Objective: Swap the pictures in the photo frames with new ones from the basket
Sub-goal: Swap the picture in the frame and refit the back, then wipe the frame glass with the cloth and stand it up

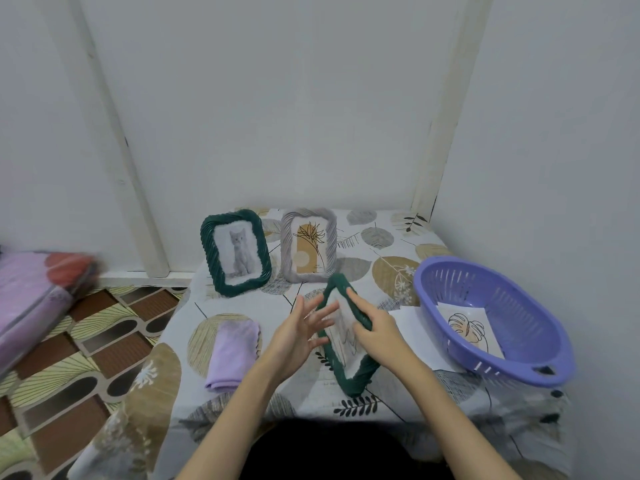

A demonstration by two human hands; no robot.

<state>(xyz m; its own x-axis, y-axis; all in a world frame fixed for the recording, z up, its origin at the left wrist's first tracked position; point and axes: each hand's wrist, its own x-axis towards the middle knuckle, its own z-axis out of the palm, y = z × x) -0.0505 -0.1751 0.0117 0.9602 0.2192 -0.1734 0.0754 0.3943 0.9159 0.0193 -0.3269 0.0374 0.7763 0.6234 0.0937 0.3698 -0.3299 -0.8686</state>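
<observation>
My right hand (375, 336) grips the right edge of a dark green photo frame (349, 372), held tilted above the table's middle; a faint picture shows in it. My left hand (299, 332) is beside the frame's left edge, fingers spread and straight, their tips at the frame. A second green frame (207, 251) with a grey kitten picture stands upright at the back. A grey frame (330, 242) with a plant drawing stands next to it. The purple basket (540, 362) at the right holds a leaf drawing (467, 327).
A folded lilac cloth (233, 353) lies on the leaf-patterned tablecloth (398, 268) to the left of my hands. White paper (407, 318) lies beside the basket. A wall is close on the right. A rolled pink bundle (31, 306) lies on the floor at left.
</observation>
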